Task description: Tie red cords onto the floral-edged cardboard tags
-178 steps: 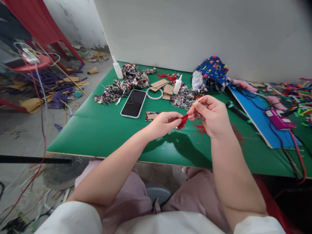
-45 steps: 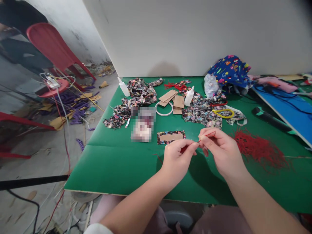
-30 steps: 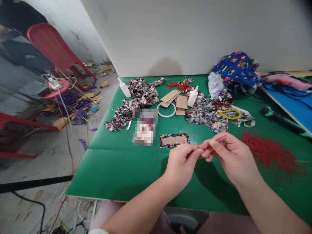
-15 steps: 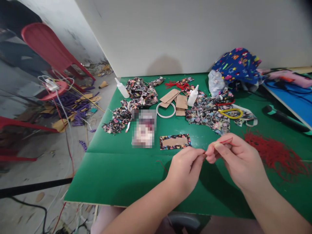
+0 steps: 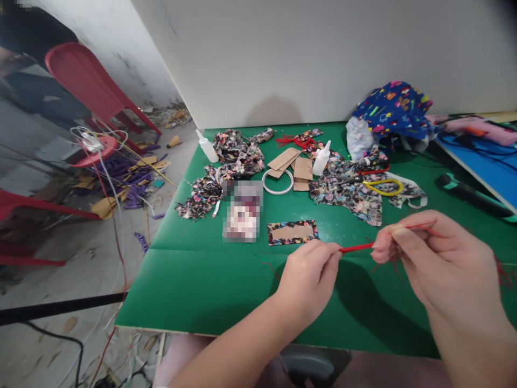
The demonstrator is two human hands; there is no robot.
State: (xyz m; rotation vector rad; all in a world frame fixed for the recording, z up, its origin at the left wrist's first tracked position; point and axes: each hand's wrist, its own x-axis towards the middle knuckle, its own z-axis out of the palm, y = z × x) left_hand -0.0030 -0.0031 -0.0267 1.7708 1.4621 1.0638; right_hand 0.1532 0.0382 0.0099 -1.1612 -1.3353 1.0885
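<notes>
A small bundle of red threads (image 5: 356, 248) is stretched between my two hands above the green table. My left hand (image 5: 309, 275) pinches one end, with loose strands hanging on its left side. The other end is gripped by my right hand (image 5: 436, 258), and thin strands stick out around its fingers. Just beyond my left hand lies a cardboard rectangle edged with floral cloth (image 5: 293, 233). More loose red threads (image 5: 504, 272) lie on the table, mostly hidden behind my right hand.
Farther back are floral fabric scraps (image 5: 238, 153), a tape roll (image 5: 278, 182), cardboard pieces (image 5: 302, 171), two white squeeze bottles (image 5: 322, 158) and yellow-handled scissors (image 5: 383, 187). A blue patterned cloth (image 5: 398, 116) sits back right. Red chairs (image 5: 83, 81) and a person stand left.
My right hand has moved right, away from my left hand, exposing a taut length of red threads between them. My left hand stays nearly in place. The view has shifted slightly.
</notes>
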